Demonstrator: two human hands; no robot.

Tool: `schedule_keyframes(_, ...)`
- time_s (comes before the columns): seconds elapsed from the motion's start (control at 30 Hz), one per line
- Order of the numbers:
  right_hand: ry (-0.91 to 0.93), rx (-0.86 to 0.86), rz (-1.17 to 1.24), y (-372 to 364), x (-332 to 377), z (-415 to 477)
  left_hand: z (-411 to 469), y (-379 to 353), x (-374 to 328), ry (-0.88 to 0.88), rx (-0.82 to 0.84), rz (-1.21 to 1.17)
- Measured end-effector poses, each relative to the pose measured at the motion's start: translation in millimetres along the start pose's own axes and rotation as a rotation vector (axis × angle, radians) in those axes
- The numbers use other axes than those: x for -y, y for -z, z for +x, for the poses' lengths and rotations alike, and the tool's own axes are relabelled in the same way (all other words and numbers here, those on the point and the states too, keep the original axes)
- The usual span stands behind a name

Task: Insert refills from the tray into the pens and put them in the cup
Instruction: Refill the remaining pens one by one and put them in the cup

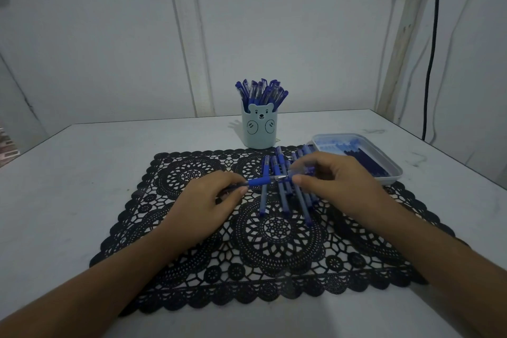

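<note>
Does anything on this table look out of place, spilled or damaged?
Nothing stands out. The loose pens lie together on the mat, the cup stands upright, the tray sits flat; no spill or damage shows.

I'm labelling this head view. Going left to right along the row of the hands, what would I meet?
Left hand → pen → right hand → tray.

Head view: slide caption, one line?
Left hand grips a blue pen, right hand pinches a clear part by its tip, above loose pens on a lace mat; cup behind, tray right.
</note>
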State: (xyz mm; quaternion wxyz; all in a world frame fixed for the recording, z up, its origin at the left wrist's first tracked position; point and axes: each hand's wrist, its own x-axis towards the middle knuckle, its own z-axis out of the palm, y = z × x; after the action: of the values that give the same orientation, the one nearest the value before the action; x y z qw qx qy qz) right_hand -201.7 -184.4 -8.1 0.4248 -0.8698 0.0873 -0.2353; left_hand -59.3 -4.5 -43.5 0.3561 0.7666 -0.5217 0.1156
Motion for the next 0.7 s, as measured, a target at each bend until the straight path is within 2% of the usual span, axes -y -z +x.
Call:
schedule_keyframes(0.33, 0.0, -0.047, -0.032, 0, 1, 0, 1, -2, 3, -0.02, -0.009, 0.005)
schedule_keyframes(0.5, 0.002, 0.054, 0.001, -7, 0, -3, 2, -1, 0, -0.095, 0.013, 0.014)
schedule_keyframes(0.7, -0.027, 0.135, 0.197, -13, -1, -5, -1, -3, 6, -0.16, 0.018, 0.118)
